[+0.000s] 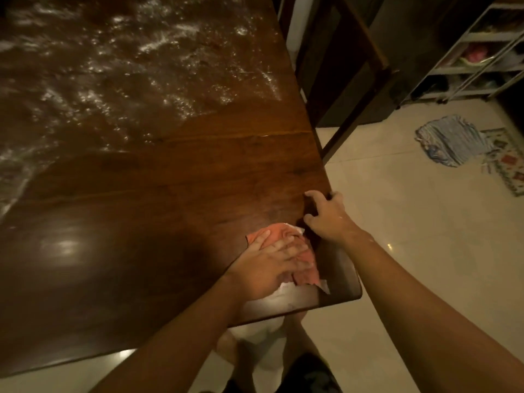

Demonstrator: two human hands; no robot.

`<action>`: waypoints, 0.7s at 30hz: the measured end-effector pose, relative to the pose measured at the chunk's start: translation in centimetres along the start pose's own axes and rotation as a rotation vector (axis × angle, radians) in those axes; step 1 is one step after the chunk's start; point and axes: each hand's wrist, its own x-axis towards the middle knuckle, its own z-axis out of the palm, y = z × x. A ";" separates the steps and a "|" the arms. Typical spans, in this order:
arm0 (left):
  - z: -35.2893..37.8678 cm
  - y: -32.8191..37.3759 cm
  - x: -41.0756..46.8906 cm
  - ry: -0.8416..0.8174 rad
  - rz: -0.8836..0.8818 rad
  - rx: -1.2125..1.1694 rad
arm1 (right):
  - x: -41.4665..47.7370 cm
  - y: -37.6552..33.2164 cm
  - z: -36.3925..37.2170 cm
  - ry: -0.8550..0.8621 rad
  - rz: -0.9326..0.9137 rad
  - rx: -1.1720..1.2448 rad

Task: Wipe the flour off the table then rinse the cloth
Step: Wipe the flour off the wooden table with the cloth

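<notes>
A dark wooden table [147, 211] fills the left of the head view. White flour [147, 49] is smeared across its far half, and a small heap of flour [289, 297] lies at the near right corner. My left hand [269, 265] presses flat on an orange cloth [273, 232] just beside that heap. My right hand [326, 217] sits at the table's right edge, fingers curled over the rim, close to the cloth's far side.
A dark wooden chair [354, 66] stands against the table's far right side. A white shelf rack [482, 52] is at the back right. A striped rag [450, 140] and a patterned mat [507, 163] lie on the pale tiled floor [411, 251].
</notes>
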 end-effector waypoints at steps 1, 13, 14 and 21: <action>-0.2 -0.8 -1.6 -0.011 -0.030 -0.003 | -0.4 -1.2 0.7 -0.008 -0.021 -0.102; 0.1 -12.3 -20.9 0.143 -0.791 -0.074 | -1.7 -16.1 11.6 -0.240 -0.431 -0.455; 0.3 -13.2 -22.4 0.193 -0.867 -0.108 | -1.9 -16.8 12.5 -0.269 -0.420 -0.526; 0.0 -17.2 -26.9 0.420 -1.255 -0.321 | -2.4 -16.4 14.3 -0.198 -0.435 -0.641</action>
